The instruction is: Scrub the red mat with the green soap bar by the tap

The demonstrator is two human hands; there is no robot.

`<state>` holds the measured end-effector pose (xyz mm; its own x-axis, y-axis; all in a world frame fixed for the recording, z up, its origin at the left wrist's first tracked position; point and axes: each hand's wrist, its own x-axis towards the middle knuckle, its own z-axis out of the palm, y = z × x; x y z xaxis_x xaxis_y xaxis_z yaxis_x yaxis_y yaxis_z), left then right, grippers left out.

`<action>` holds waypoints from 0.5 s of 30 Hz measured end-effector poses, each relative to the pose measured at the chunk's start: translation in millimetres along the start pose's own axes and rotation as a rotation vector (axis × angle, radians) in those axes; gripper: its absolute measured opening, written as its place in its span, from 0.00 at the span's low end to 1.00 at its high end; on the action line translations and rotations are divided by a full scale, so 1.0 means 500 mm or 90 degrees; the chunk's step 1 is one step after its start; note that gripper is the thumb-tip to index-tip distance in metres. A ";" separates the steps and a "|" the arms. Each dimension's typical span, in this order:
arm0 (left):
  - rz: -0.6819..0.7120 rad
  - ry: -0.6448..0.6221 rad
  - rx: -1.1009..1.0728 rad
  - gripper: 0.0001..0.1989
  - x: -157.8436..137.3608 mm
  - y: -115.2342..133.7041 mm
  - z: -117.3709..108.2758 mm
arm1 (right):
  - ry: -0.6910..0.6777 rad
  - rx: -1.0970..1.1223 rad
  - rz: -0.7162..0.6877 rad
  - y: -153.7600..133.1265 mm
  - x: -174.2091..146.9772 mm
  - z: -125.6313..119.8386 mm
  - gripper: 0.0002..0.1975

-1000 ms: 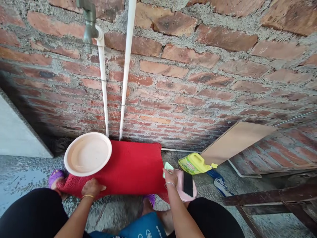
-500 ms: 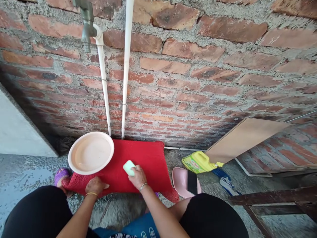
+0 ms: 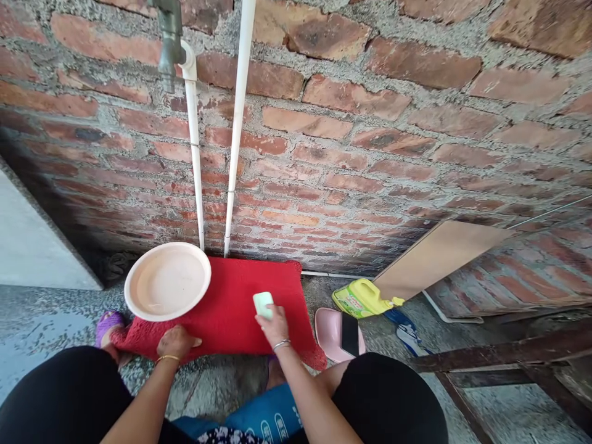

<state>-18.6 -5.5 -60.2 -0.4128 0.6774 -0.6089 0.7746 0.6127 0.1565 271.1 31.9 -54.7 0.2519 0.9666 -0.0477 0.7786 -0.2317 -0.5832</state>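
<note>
A red mat with rough-textured ends is spread out in front of me, close to the wall. My right hand holds a pale green bar of soap over its right half; whether the soap presses on the fabric is hard to see. My left hand is closed at the near edge, with fingers curled on the mat and thumb pointing right. On the mat's far left part stands a cream basin with water in it, beyond my left hand.
Right of the mat lie a pink scoop-like container with a dark brush-like piece, a yellow jug and blue-and-white slippers. A metal tap and white pipes run along the brick wall. A wooden frame stands at right.
My right hand has moved the soap rightward across the mat. My left hand stays at the near edge. The whole view has shifted slightly.
</note>
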 end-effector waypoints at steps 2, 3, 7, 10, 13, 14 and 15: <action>0.005 0.006 0.000 0.32 -0.004 0.000 -0.002 | -0.130 -0.049 -0.169 -0.059 -0.051 0.059 0.19; 0.007 0.006 -0.003 0.32 -0.005 0.000 -0.004 | -0.183 -0.076 -0.236 -0.083 -0.075 0.082 0.19; 0.001 -0.017 -0.008 0.31 -0.012 0.006 -0.016 | -0.273 -0.157 -0.336 -0.117 -0.116 0.110 0.17; -0.013 -0.030 -0.002 0.33 -0.016 0.012 -0.022 | -0.224 -0.157 -0.255 -0.067 -0.081 0.063 0.17; -0.013 -0.021 -0.010 0.33 -0.017 0.013 -0.021 | -0.117 -0.137 -0.097 0.028 -0.027 -0.018 0.16; -0.014 -0.018 -0.014 0.32 -0.016 0.012 -0.019 | -0.072 -0.125 -0.026 0.062 -0.011 -0.047 0.16; -0.014 -0.014 -0.016 0.32 -0.015 0.011 -0.017 | -0.025 -0.111 0.051 0.092 0.003 -0.075 0.16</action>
<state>-15.6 -3.8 -48.0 -0.4183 0.6545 -0.6298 0.7529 0.6377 0.1627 328.6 18.5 -51.2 0.2973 0.9469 -0.1228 0.8454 -0.3208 -0.4271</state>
